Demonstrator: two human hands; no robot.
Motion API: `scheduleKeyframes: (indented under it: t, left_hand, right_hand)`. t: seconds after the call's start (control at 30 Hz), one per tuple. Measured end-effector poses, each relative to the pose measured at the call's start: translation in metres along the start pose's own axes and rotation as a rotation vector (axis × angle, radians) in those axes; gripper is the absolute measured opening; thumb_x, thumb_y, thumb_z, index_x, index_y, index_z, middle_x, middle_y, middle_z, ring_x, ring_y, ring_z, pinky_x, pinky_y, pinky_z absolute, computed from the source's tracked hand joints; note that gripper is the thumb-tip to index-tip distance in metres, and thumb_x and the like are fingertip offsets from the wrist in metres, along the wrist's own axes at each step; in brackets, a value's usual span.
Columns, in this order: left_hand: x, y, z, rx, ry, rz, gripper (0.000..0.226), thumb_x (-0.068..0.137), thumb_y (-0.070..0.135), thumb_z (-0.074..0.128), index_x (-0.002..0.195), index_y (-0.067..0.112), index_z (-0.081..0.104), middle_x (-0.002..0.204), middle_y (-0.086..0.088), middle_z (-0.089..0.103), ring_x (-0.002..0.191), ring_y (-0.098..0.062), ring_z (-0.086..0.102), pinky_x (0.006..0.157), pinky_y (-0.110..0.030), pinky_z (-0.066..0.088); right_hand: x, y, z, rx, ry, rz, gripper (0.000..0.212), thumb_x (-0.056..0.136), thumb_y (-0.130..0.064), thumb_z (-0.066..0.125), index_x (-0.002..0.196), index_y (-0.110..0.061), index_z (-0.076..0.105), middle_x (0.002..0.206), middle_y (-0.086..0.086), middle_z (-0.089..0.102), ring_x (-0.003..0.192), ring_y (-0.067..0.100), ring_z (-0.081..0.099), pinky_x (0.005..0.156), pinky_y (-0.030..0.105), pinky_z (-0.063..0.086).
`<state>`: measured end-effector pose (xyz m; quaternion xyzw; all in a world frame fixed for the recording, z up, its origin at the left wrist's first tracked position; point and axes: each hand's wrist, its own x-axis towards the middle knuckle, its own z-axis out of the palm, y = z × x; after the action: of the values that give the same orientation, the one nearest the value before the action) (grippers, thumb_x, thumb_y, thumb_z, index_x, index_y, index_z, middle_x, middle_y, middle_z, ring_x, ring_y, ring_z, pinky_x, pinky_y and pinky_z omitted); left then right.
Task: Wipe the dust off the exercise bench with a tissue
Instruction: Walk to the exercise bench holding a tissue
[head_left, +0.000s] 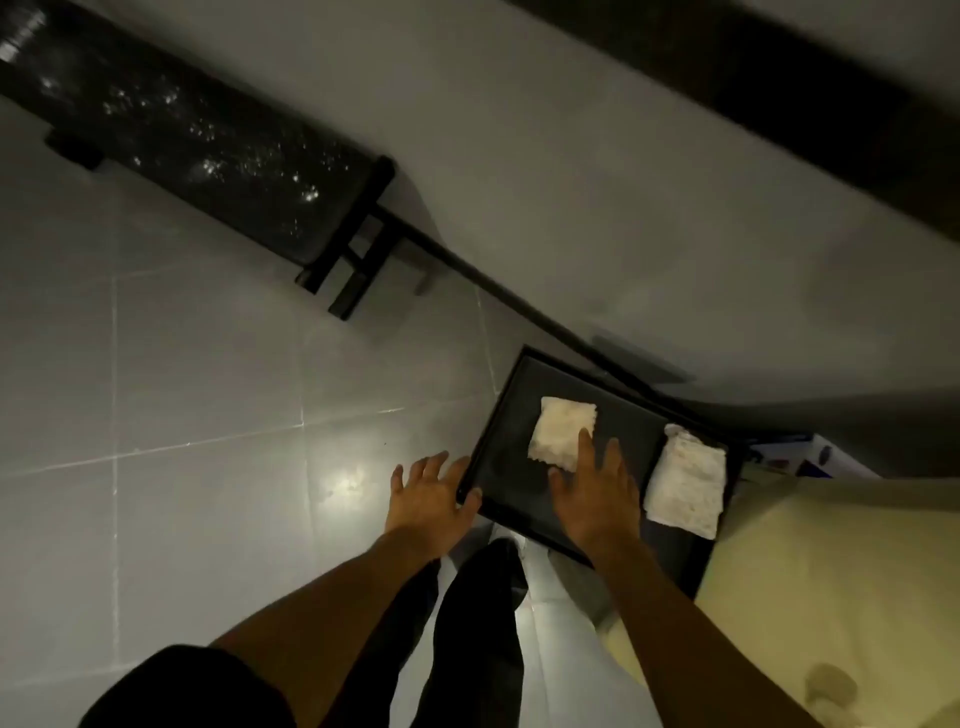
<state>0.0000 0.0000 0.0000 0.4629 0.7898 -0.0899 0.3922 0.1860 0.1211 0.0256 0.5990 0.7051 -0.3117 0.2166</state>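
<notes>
- Right hand (592, 493) spread flat, fingertips touching the folded tissue (562, 433) on a black tray (498, 457).
- Left hand (428, 499) spread wide at the tray's edge.
- Dusty exercise bench (197, 156) stands well apart on the tiled floor (182, 364).

Two tissues (563, 433) (687, 485), one tray (506, 415), one bench (171, 140), two hands (431, 499) (597, 493)
</notes>
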Motion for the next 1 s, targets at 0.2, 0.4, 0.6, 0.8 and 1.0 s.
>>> scheduleKeyframes:
  t: [0.2, 0.4, 0.6, 0.8, 1.0]
  left_hand:
    - [0.043, 0.007, 0.019, 0.010, 0.062, -0.132, 0.061, 0.103, 0.060, 0.030, 0.159, 0.038, 0.020, 0.167, 0.001, 0.022, 0.154, -0.021, 0.016, 0.126, -0.053, 0.006]
    - [0.054, -0.007, 0.034, 0.016, 0.001, -0.208, 0.061, 0.103, 0.061, 0.028, 0.159, 0.039, 0.018, 0.168, 0.000, 0.022, 0.155, -0.024, 0.016, 0.126, -0.051, 0.013]
    - [0.038, -0.016, 0.041, -0.001, -0.012, -0.269, 0.061, 0.103, 0.062, 0.028, 0.159, 0.040, 0.019, 0.168, 0.001, 0.022, 0.155, -0.023, 0.017, 0.126, -0.048, 0.013]
    - [0.000, -0.012, 0.000, -0.103, 0.065, -0.275, 0.059, 0.105, 0.057, 0.033, 0.159, 0.035, 0.024, 0.165, 0.000, 0.027, 0.151, -0.022, 0.025, 0.123, -0.044, 0.022]
    - [-0.064, -0.033, -0.082, -0.323, 0.275, -0.304, 0.064, 0.098, 0.064, 0.029, 0.150, 0.031, 0.045, 0.154, -0.001, 0.045, 0.138, -0.023, 0.047, 0.111, -0.040, 0.040]
  right_hand:
    - [0.104, 0.030, 0.050, -0.039, -0.080, -0.047, 0.084, 0.093, -0.058, 0.052, 0.157, -0.036, 0.002, 0.161, 0.023, -0.001, 0.145, 0.041, 0.019, 0.112, 0.054, 0.031]
    - [0.155, 0.012, 0.090, -0.043, 0.060, -0.023, 0.081, 0.082, -0.052, 0.068, 0.150, -0.033, 0.030, 0.143, 0.035, 0.021, 0.119, 0.047, 0.038, 0.097, 0.055, 0.038]
    - [0.152, 0.012, 0.088, -0.109, 0.087, -0.250, 0.046, 0.079, -0.022, 0.078, 0.116, -0.006, 0.055, 0.109, 0.025, 0.053, 0.094, 0.041, 0.055, 0.076, 0.048, 0.048]
    - [0.084, -0.025, 0.031, 0.213, 0.047, -0.454, 0.033, 0.091, -0.014, 0.061, 0.122, -0.019, 0.054, 0.125, 0.012, 0.045, 0.096, 0.034, 0.060, 0.085, 0.043, 0.053]
    - [-0.004, -0.095, -0.041, 0.375, 0.010, -0.710, 0.032, 0.092, -0.008, 0.057, 0.117, -0.026, 0.061, 0.133, -0.001, 0.041, 0.112, 0.020, 0.056, 0.103, 0.029, 0.048]
